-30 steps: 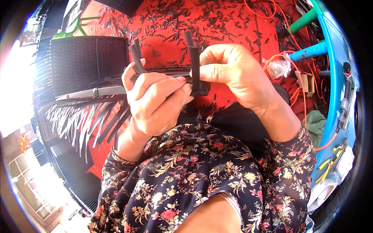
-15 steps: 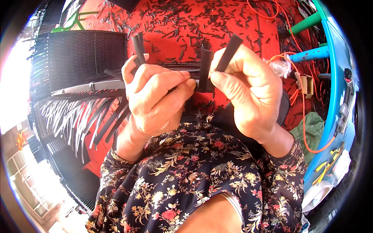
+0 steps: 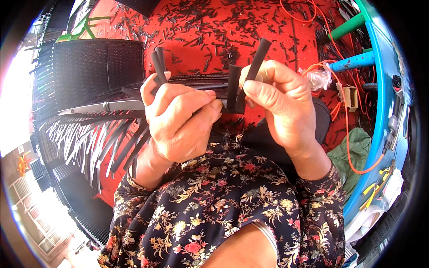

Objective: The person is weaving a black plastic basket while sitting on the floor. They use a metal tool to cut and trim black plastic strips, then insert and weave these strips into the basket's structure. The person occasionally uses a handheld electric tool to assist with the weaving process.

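A dark frame bar (image 3: 125,105) with many flat black strips (image 3: 118,140) hanging off it runs across in front of me. Closed round the bar's right part is my left hand (image 3: 176,118); two black strip ends (image 3: 159,64) stick up behind its fingers. My right hand (image 3: 286,100) pinches a flat black strip (image 3: 258,58) between thumb and forefinger, its upper end leaning right. Just left of that, another short black strip (image 3: 233,85) stands upright at the bar. How the strips loop round the bar is partly hidden by my fingers.
Short black offcuts litter the red floor (image 3: 192,33). A black woven panel (image 3: 98,64) stands at the left. On the right, a blue table (image 3: 382,58) carries a tool (image 3: 393,120) with an orange hose (image 3: 348,138); a green cloth (image 3: 355,156) hangs beside it.
My right hand has shifted slightly left and down, with the pinched strip now steeper. The left hand keeps its grip on the bar.
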Action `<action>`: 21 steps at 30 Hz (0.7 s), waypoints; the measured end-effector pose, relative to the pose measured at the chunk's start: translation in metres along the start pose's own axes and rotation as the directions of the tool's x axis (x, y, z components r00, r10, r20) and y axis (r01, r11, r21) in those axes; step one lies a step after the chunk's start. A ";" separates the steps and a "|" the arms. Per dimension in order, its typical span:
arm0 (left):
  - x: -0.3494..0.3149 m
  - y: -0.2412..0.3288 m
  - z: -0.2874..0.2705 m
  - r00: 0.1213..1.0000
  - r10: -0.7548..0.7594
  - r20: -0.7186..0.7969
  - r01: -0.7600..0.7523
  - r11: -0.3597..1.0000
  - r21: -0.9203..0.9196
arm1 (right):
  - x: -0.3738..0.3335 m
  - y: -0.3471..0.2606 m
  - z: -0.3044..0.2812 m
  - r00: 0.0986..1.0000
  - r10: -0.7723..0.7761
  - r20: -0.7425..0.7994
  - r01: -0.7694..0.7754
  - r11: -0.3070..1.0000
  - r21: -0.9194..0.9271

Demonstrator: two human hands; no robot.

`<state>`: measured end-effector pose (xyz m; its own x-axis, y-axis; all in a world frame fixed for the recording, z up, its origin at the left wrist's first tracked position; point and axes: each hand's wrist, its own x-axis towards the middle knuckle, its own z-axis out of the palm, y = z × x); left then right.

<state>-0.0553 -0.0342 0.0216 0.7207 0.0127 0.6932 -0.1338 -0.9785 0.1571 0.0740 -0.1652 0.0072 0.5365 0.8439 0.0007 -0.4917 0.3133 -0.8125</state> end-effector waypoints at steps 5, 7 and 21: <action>-0.009 0.007 -0.007 0.999 -0.021 0.037 0.021 1.000 -0.007 | -0.011 0.009 -0.008 0.998 0.070 -0.007 -0.069 0.997 0.042; -0.012 0.010 -0.009 0.998 -0.031 0.048 0.031 1.000 -0.004 | -0.018 0.015 -0.007 0.997 0.052 -0.064 -0.050 0.998 0.030; -0.042 0.026 -0.036 0.995 -0.022 0.100 0.024 1.000 -0.019 | -0.038 0.038 -0.010 0.975 0.099 0.200 -0.078 0.991 -0.110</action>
<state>-0.1135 -0.0530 0.0220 0.7881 0.0137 0.6154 -0.1292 -0.9738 0.1871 0.0417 -0.1896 -0.0288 0.3372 0.9407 0.0367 -0.4538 0.1966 -0.8692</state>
